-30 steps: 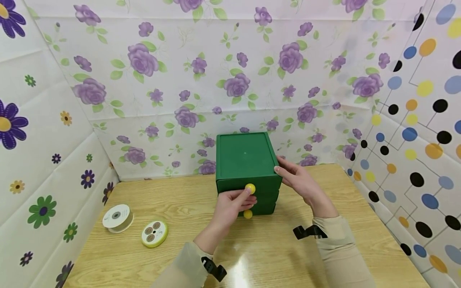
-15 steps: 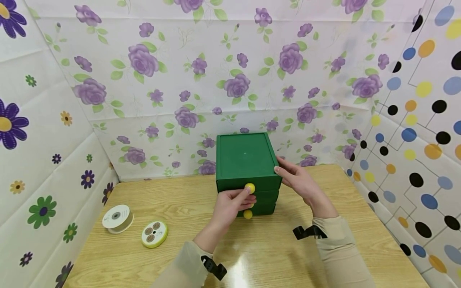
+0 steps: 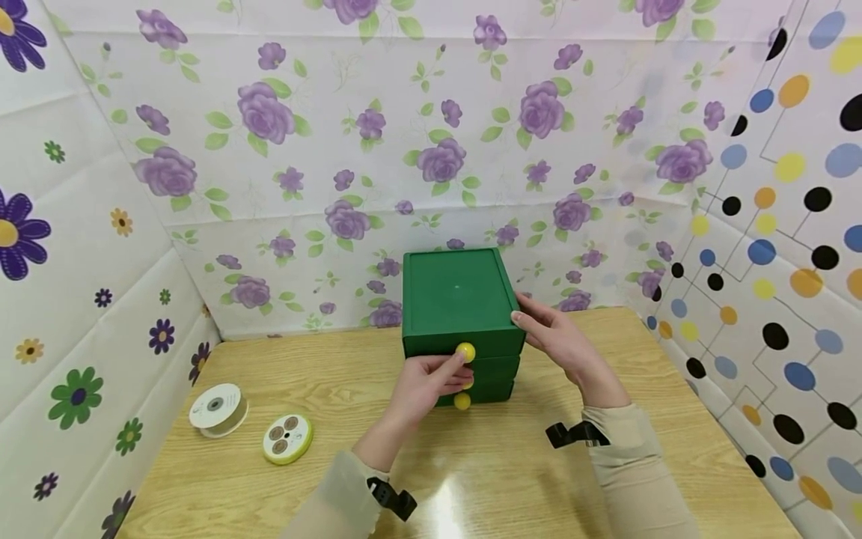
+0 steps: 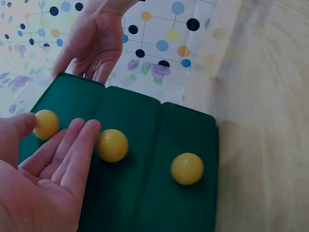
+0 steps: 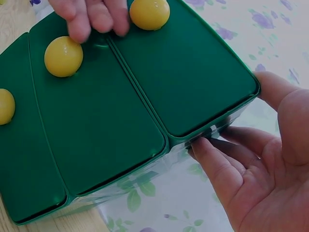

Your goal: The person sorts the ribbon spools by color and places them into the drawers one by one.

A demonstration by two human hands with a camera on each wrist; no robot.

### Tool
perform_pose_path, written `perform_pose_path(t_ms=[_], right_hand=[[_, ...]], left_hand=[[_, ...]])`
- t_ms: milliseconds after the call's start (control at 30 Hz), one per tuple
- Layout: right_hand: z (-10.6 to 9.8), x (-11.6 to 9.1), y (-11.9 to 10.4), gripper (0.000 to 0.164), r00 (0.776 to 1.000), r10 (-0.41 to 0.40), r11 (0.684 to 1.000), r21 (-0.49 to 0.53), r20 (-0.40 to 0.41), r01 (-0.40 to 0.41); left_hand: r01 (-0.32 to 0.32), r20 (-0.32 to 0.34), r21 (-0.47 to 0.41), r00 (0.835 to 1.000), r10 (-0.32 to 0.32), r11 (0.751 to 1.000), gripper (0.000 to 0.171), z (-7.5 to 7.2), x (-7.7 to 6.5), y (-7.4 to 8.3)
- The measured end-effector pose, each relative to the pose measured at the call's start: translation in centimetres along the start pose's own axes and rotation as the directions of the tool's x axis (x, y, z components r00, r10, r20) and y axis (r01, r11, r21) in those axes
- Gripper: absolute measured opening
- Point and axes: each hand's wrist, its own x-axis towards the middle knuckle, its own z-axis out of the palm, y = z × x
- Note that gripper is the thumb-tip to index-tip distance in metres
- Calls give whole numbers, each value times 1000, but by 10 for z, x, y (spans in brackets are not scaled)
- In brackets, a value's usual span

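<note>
A green drawer box (image 3: 459,290) stands on the table against the back wall, its three drawer fronts each with a round yellow knob. My left hand (image 3: 423,386) pinches the top knob (image 3: 466,352), thumb against one side. In the left wrist view, the other fingers stretch beside the middle knob (image 4: 113,145); the bottom knob (image 4: 187,168) is untouched. My right hand (image 3: 560,340) holds the box's right side near the upper front corner, thumb at the top edge and fingers along the side. All drawers look pushed in.
On the left of the wooden table (image 3: 539,464) lie a white ribbon spool (image 3: 218,410) and a smaller spool with a yellow-green rim (image 3: 287,439). Patterned sheets hang behind and on both sides.
My left hand's lower fingers have shifted slightly, so more of the middle knob shows. The right hand and the box hold nearly still.
</note>
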Motion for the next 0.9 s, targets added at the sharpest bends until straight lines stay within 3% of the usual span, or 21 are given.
perform_pose_path(t_ms=[133, 333, 600, 900], right_hand=[[0, 0, 2, 80, 1000, -5, 1000, 2, 0, 5], [0, 0, 4, 79, 1000, -19, 1000, 12, 7, 19], [-1, 1, 6, 79, 1000, -15, 1000, 12, 6, 15], [-1, 2, 5, 79, 1000, -10, 1000, 10, 2, 10]], left_hand=[[33, 47, 31, 998, -35, 999, 49, -4, -9, -10], [97, 87, 10, 991, -97, 995, 48, -12, -19, -30], [240, 106, -117, 968, -228, 964, 57, -20, -22, -49], [280, 128, -256, 958, -255, 925, 70, -12, -11, -58]])
